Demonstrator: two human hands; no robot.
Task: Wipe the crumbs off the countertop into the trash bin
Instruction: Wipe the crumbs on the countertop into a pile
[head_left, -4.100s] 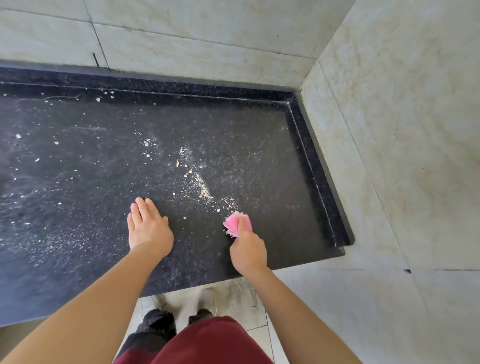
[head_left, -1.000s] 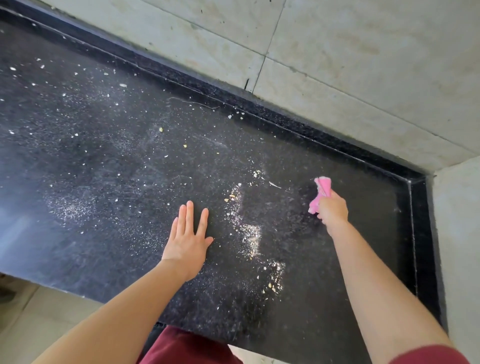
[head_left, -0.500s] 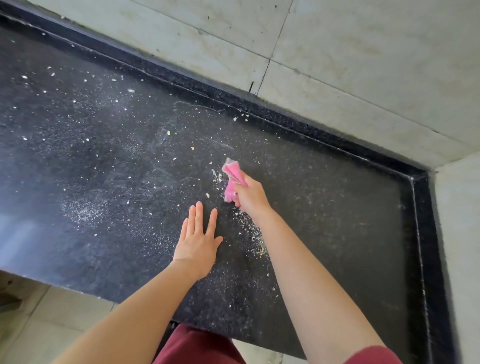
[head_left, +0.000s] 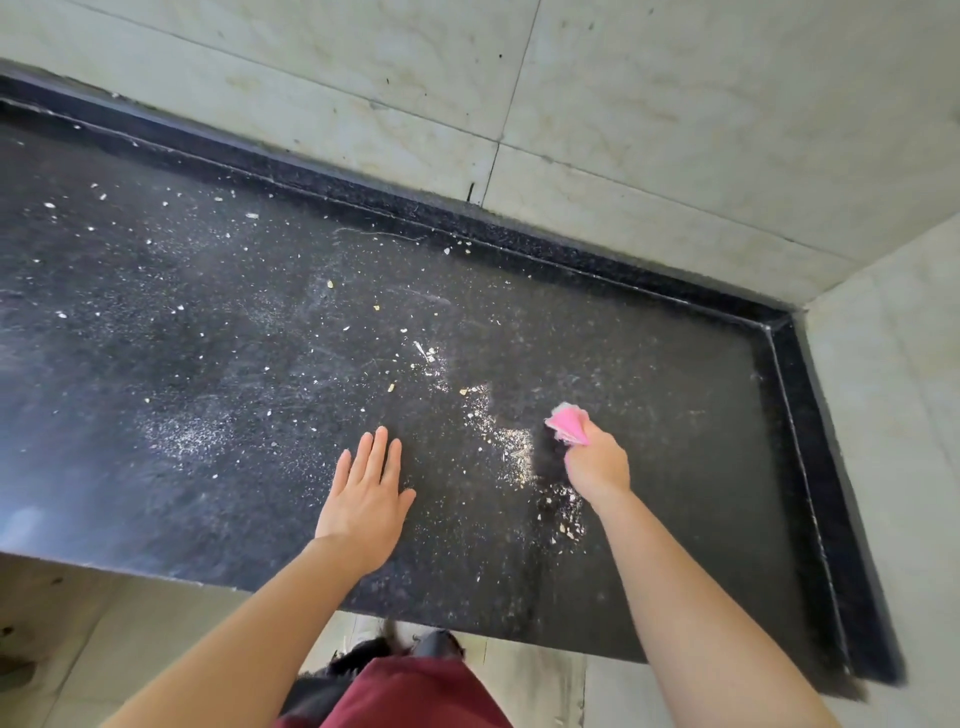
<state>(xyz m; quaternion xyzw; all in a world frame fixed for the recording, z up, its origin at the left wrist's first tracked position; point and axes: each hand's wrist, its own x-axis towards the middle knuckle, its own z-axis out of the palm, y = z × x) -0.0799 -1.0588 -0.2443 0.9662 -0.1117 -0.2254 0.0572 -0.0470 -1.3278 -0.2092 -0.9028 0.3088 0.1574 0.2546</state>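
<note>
A black speckled countertop (head_left: 675, 415) fills the view, strewn with pale crumbs. A denser trail of crumbs (head_left: 511, 447) runs from the middle toward the front edge, just left of my right hand. My right hand (head_left: 597, 467) is closed around a bunched pink cloth (head_left: 569, 423), whose tip touches the counter. My left hand (head_left: 366, 499) lies flat on the counter with fingers spread, holding nothing. Looser crumbs (head_left: 182, 431) lie to its left. No trash bin is in view.
A raised black rim (head_left: 800, 415) borders the counter at the back and right, against pale tiled walls (head_left: 675, 130). The counter's front edge (head_left: 156, 574) runs above a light tiled floor, where my dark shoes (head_left: 415, 647) and maroon clothing show.
My right hand has swept the pink cloth back to the right and nearer to me, uncovering the crumb trail. My left hand has stayed flat in place.
</note>
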